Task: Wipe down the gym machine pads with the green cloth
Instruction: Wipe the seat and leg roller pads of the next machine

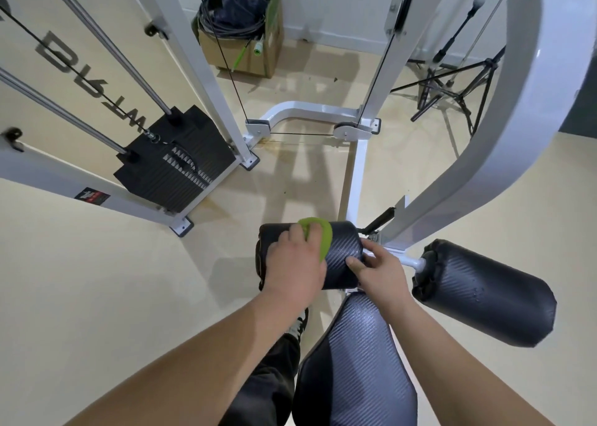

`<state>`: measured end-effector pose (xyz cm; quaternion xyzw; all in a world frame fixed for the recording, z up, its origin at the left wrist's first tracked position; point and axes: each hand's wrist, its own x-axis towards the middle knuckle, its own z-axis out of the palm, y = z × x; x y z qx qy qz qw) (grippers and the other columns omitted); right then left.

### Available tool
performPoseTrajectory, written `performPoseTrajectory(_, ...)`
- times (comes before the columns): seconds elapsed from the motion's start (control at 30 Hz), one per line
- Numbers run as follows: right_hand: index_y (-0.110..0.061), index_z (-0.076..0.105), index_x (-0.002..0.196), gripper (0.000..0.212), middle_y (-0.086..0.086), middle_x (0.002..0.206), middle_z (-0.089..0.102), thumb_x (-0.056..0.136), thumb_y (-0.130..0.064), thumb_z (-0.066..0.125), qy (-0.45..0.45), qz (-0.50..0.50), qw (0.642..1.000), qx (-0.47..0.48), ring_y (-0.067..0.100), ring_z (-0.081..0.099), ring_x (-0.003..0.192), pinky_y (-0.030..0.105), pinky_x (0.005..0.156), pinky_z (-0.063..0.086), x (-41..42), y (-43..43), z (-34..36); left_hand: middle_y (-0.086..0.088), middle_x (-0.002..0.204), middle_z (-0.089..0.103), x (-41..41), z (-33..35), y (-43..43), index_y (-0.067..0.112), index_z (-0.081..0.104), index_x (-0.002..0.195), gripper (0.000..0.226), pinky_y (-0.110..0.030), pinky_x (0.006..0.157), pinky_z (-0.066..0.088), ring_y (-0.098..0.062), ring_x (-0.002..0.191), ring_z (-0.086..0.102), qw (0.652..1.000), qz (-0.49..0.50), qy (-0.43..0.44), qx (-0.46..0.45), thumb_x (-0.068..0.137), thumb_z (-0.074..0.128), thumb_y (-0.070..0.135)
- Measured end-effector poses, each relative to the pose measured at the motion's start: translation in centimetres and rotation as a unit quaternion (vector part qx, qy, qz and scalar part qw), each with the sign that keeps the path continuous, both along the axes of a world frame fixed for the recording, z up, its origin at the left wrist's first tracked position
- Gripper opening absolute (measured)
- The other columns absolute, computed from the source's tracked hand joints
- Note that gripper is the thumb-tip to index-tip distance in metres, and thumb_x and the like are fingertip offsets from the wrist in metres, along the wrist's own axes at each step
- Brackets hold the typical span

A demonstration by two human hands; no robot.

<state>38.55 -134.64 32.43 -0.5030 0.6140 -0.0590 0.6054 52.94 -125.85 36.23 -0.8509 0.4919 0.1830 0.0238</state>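
Stage: wiping under way | left hand [295,264] curls its fingers over green cloth [319,235], pressed atop left roller pad [342,254] | right hand [381,270] grips that pad's inner end | right roller pad [484,293] and seat pad [355,361] beside it: probably pending

The black cylindrical roller pad [342,257] is covered in vinyl with a fine carbon-weave texture and a dull sheen. A soft, matt green cloth [323,238] lies on top of it. Right of it, the second black roller pad [484,296] has the same woven-look vinyl, as does the long black seat pad [355,361] on its near side. Beyond it, the curved white metal frame [523,119] is glossy paint. Far to its left, the steel guide rods [106,42] are polished and the black weight stack [174,161] is matt and ribbed. The brown cardboard box [242,54] behind it is dull. The beige floor [97,280] is smooth.
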Motion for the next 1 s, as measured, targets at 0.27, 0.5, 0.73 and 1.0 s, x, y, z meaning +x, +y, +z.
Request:
performPoseTrajectory(0.27, -0.028, 0.064, 0.138, 0.050, -0.003, 0.121, 0.076, 0.091, -0.025, 0.078, 0.043, 0.049, 0.998, -0.003, 0.015, 0.071, 0.112, 0.038, 0.105, 0.053, -0.1, -0.9, -1.1, -0.012, 0.114, 0.057, 6.9, -0.8, 1.1, 0.017, 0.043, 0.141, 0.050, -0.036, 0.070, 0.041, -0.034, 0.100, 0.062, 0.990, 0.135, 0.032, -0.018, 0.097, 0.052, 0.040)
performPoseTrajectory(0.5, -0.031, 0.065, 0.083, 0.027, -0.012, 0.067, 0.068, 0.087, -0.005, 0.063, 0.100, 0.125, 0.982, -0.102, 0.020, 0.059, 0.070, 0.009, 0.055, 0.039, -0.4, 0.4, -0.5, -0.016, 0.127, 0.049, -3.1, -1.0, -6.2, 0.015, 0.041, 0.140, 0.053, -0.045, 0.086, 0.051, -0.037, 0.113, 0.056, 0.992, 0.008, 0.126, -0.021, 0.093, 0.058, 0.033)
performPoseTrajectory(0.73, -0.022, 0.065, 0.138, 0.048, -0.002, 0.124, 0.075, 0.092, -0.019, 0.076, 0.040, 0.050, 0.998, -0.023, 0.011, 0.069, 0.115, 0.028, 0.105, 0.049, -0.6, 0.0, -0.7, -0.009, 0.117, 0.058, 5.6, -0.9, -0.5, 0.026, 0.042, 0.144, 0.054, -0.040, 0.078, 0.051, -0.034, 0.102, 0.064, 0.996, 0.068, 0.062, -0.001, 0.094, 0.053, 0.042)
performPoseTrajectory(1.0, -0.019, 0.070, 0.122, 0.037, -0.010, 0.109, 0.078, 0.089, -0.004, 0.076, 0.019, 0.024, 0.999, -0.027, 0.005, 0.074, 0.102, 0.039, 0.104, 0.054, -1.6, 1.8, -1.2, -0.012, 0.122, 0.055, -0.2, -0.6, -3.9, 0.015, 0.045, 0.132, 0.048, -0.037, 0.072, 0.046, -0.032, 0.107, 0.059, 0.996, 0.049, 0.073, 0.006, 0.091, 0.058, 0.034)
